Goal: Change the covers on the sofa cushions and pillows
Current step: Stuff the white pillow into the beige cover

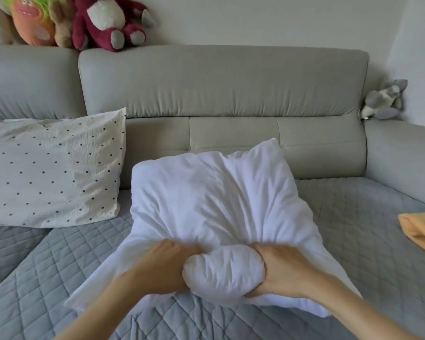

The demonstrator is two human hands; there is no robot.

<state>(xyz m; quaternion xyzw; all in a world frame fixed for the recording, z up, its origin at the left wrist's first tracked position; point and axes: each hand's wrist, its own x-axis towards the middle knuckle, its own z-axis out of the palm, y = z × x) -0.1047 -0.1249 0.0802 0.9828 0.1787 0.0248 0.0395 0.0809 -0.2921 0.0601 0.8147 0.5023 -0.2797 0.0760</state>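
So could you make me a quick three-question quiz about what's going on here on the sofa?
1. True or false: both hands grip the white pillow.
2. Which lies at the right edge of the sofa seat? A) orange-yellow folded fabric B) a green blanket C) a book
3. Fill in: the pillow leaning against the backrest on the left has a ____ pattern.

Key:
1. True: the left hand and the right hand squeeze a bunched part of its near edge.
2. A, the orange-yellow fabric.
3. Dotted: the dotted pillow has dark spots on cream.
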